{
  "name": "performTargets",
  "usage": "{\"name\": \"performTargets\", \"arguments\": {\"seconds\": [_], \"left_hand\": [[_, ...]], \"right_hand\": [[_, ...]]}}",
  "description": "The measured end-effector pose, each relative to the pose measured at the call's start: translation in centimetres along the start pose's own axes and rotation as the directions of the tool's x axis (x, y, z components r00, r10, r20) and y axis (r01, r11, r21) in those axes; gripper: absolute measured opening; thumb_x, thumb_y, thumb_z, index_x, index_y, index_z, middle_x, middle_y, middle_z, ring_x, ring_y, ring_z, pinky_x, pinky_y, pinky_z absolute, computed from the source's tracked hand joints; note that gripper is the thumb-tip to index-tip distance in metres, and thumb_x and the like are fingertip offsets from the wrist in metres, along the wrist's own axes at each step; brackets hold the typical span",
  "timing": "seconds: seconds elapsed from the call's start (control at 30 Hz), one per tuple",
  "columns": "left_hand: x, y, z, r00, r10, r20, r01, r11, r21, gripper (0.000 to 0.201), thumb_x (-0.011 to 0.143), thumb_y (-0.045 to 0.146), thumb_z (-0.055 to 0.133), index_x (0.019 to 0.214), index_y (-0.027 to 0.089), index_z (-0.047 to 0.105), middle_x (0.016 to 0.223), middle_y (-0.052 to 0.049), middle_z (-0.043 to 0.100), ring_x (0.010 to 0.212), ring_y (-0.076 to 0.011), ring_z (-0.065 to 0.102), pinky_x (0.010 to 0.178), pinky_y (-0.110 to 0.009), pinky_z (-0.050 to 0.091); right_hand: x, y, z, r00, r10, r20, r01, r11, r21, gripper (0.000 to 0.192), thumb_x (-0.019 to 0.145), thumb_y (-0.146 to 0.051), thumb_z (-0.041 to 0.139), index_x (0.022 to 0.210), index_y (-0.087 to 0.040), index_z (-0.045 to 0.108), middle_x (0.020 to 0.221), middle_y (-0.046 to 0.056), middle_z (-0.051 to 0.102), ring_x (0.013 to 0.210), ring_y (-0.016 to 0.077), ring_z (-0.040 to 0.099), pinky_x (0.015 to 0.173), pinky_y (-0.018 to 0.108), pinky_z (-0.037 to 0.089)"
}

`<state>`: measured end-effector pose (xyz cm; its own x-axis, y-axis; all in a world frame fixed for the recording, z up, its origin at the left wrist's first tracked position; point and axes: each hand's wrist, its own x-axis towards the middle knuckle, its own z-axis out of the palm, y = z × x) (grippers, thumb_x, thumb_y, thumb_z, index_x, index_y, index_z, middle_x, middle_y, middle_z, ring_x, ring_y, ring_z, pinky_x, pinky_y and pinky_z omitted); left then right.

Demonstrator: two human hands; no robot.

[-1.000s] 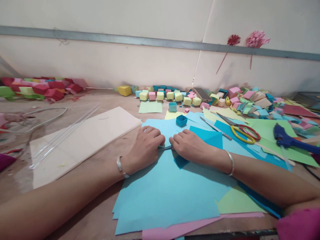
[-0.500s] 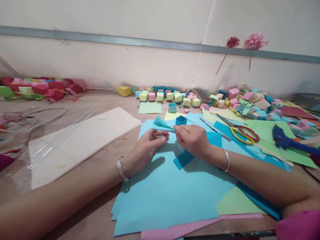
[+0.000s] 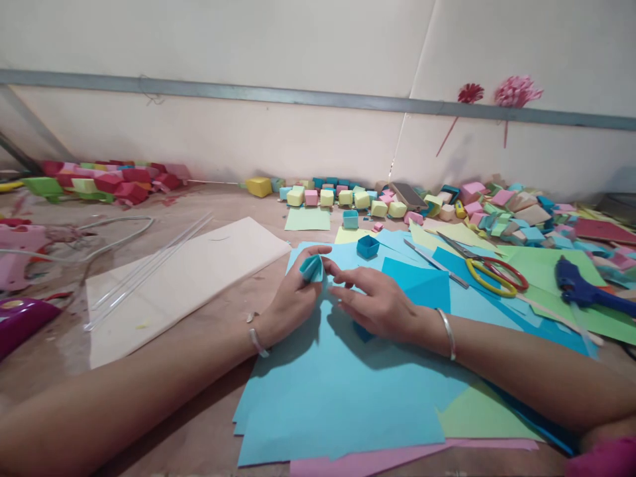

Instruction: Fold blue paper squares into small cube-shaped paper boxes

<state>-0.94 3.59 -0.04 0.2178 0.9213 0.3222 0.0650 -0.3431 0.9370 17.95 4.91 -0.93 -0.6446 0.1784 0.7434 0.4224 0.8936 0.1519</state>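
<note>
Teal paper, folded into a small piece (image 3: 312, 267), is pinched between the thumb and fingers of the left hand (image 3: 293, 298), raised just above the light blue sheets (image 3: 338, 391) on the table (image 3: 199, 424). The right hand (image 3: 380, 305) rests beside it, fingers spread and released, holding nothing, fingertips near the folded piece but apart from it. Judged from its shape, the piece is partly folded and not yet a closed box; further folds remain. A finished small blue box (image 3: 368, 246) stands just beyond the hands. Scissors (image 3: 489, 268) and a blue glue gun (image 3: 583, 291) lie to the right on green paper. Rows of completed coloured boxes (image 3: 348, 197) line the wall.
</note>
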Motion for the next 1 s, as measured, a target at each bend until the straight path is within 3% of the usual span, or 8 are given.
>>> {"name": "performTargets", "arguments": {"seconds": [0.1,0.17,0.27,0.37,0.5,0.67,0.87,1.0], "left_hand": [[0.1,-0.3,-0.5,0.983,0.171,0.067,-0.182,0.961,0.211,0.031,0.084,0.010,0.046,0.113,0.021,0.047,0.085,0.000,0.058,0.082,-0.0156,0.055,0.078,-0.032,0.047],[-0.1,-0.3,-0.5,0.981,0.154,0.122,-0.183,0.940,0.287,0.031,0.085,0.009,0.042,0.113,0.020,0.045,0.083,0.000,0.057,0.078,-0.0148,0.055,0.075,-0.031,0.046],[-0.4,0.0,-0.3,0.980,0.095,0.175,-0.154,0.918,0.365,0.035,0.081,0.008,0.039,0.114,0.019,0.043,0.088,-0.001,0.058,0.083,-0.0161,0.057,0.078,-0.033,0.046],[-0.6,0.3,-0.2,0.972,0.072,0.224,-0.160,0.900,0.405,0.047,0.072,0.003,0.037,0.115,0.019,0.042,0.095,-0.003,0.059,0.091,-0.0180,0.057,0.084,-0.036,0.046],[-0.8,0.5,-0.2,0.947,0.083,0.309,-0.214,0.881,0.421,0.057,0.062,0.001,0.033,0.116,0.019,0.042,0.105,-0.005,0.058,0.100,-0.0198,0.055,0.089,-0.039,0.045],[-1.0,0.1,-0.1,0.919,0.107,0.380,-0.288,0.840,0.459,0.057,0.064,0.001,0.034,0.118,0.019,0.039,0.107,-0.007,0.056,0.097,-0.0197,0.055,0.083,-0.037,0.048],[-0.9,-1.1,-0.5,0.862,0.227,0.453,-0.470,0.695,0.544,0.061,0.060,0.000,0.037,0.117,0.020,0.043,0.111,-0.008,0.059,0.102,-0.0239,0.056,0.085,-0.041,0.047],[-0.6,-1.3,-0.9,0.861,0.213,0.462,-0.462,0.706,0.537,0.052,0.057,0.000,0.037,0.103,0.019,0.051,0.102,-0.006,0.063,0.095,-0.0240,0.058,0.082,-0.041,0.048]], "right_hand": [[0.1,0.3,-0.6,0.983,0.128,-0.130,-0.118,0.990,0.081,0.018,0.092,-0.014,0.050,0.107,-0.018,0.060,0.101,0.009,0.064,0.087,0.0166,0.059,0.070,0.029,0.050],[0.3,0.3,-1.2,0.975,0.133,-0.178,-0.118,0.989,0.092,0.021,0.091,-0.012,0.051,0.109,-0.020,0.060,0.099,0.008,0.062,0.087,0.0160,0.058,0.072,0.030,0.051],[0.6,0.0,-2.1,0.971,0.004,-0.240,0.004,0.999,0.033,0.024,0.089,-0.010,0.054,0.107,-0.023,0.061,0.102,0.007,0.060,0.092,0.0170,0.057,0.075,0.032,0.052],[0.8,-0.4,-2.7,0.969,-0.102,-0.224,0.099,0.995,-0.027,0.018,0.087,-0.010,0.056,0.100,-0.021,0.063,0.103,0.007,0.060,0.094,0.0179,0.056,0.075,0.033,0.053],[0.8,-0.5,-2.5,0.974,-0.078,-0.215,0.074,0.997,-0.025,0.012,0.086,-0.011,0.059,0.095,-0.019,0.062,0.100,0.007,0.062,0.092,0.0176,0.057,0.073,0.032,0.052],[0.4,-0.3,-1.8,0.982,-0.091,-0.167,0.093,0.996,0.004,0.013,0.086,-0.014,0.062,0.097,-0.021,0.061,0.106,0.007,0.061,0.097,0.0196,0.056,0.076,0.035,0.051],[1.1,-0.7,-2.0,0.996,0.028,-0.088,-0.006,0.971,0.238,0.013,0.089,-0.007,0.049,0.085,-0.017,0.056,0.104,0.010,0.060,0.091,0.0174,0.055,0.077,0.033,0.050],[1.3,-0.6,-2.1,0.998,0.023,-0.057,-0.005,0.952,0.305,0.013,0.089,-0.009,0.048,0.083,-0.017,0.057,0.102,0.010,0.060,0.088,0.0173,0.056,0.075,0.033,0.049]]}}
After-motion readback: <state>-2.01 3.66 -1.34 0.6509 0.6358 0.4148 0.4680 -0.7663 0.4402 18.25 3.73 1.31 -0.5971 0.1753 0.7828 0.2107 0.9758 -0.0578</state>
